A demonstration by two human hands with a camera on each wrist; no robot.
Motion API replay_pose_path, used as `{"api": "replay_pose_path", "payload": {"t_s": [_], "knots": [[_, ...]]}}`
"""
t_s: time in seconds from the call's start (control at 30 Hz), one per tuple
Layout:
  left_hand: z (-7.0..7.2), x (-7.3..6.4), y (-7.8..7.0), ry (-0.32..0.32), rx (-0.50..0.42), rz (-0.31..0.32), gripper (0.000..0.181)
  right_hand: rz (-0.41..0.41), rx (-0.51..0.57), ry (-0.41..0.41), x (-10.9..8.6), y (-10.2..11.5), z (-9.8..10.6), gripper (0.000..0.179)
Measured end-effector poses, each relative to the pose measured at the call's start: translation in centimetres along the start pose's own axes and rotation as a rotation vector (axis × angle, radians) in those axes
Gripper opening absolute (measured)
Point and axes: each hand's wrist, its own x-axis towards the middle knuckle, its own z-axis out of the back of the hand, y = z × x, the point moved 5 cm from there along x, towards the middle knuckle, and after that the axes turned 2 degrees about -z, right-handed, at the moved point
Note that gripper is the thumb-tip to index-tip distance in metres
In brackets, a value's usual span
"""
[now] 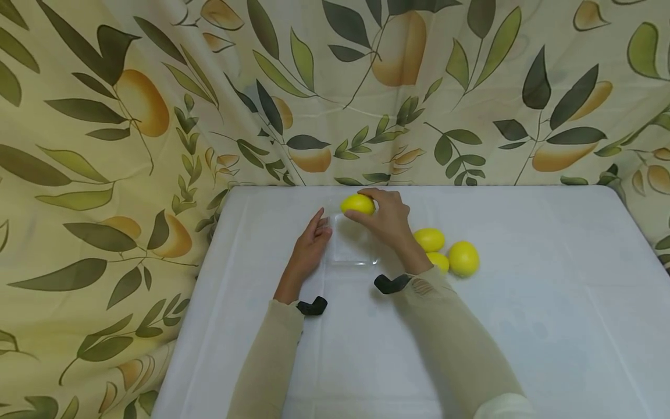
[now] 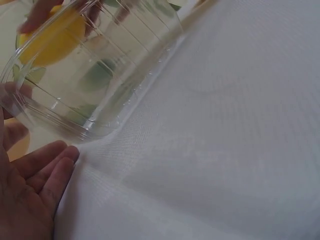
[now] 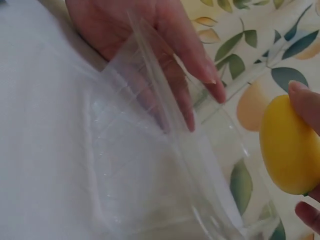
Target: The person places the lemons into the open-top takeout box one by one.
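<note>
My right hand (image 1: pixel 389 220) pinches a yellow lemon (image 1: pixel 357 204) between thumb and fingers, holding it over the far end of a clear plastic container (image 1: pixel 354 260). In the right wrist view the lemon (image 3: pixel 287 145) stays apart from the container's rim. My left hand (image 1: pixel 310 247) stands at the container's left side with its fingers fairly straight. Seen from the right wrist, the left fingers (image 3: pixel 175 95) show partly through the clear wall. Under my right wrist lie more lemons (image 1: pixel 463 259), one of them partly covered by the forearm.
A white-covered table (image 1: pixel 549 326) extends around the hands. Behind its far edge hangs a curtain (image 1: pixel 471 75) printed with leaves and fruit. Dark wrist mounts (image 1: pixel 313 306) jut from both sleeves.
</note>
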Motion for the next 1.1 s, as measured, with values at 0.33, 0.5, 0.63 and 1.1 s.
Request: {"api": "replay_pose_path", "payload": {"t_s": [0.33, 0.5, 0.63, 1.1], "knots": [[0.1, -0.1, -0.2, 0.012, -0.012, -0.027, 0.06, -0.009, -0.174, 0.003, 1.3, 1.0, -2.0, 0.069], [0.1, -0.1, 0.1, 0.019, -0.025, -0.021, 0.059, -0.014, -0.217, 0.007, 1.4, 0.9, -2.9, 0.07], [0.1, -0.1, -0.1, 0.019, -0.021, -0.037, 0.06, -0.013, -0.258, 0.011, 1.4, 0.9, -3.4, 0.07], [0.1, -0.1, -0.1, 0.019, -0.02, -0.04, 0.059, -0.007, -0.322, 0.031, 1.3, 0.5, -4.3, 0.069]]}}
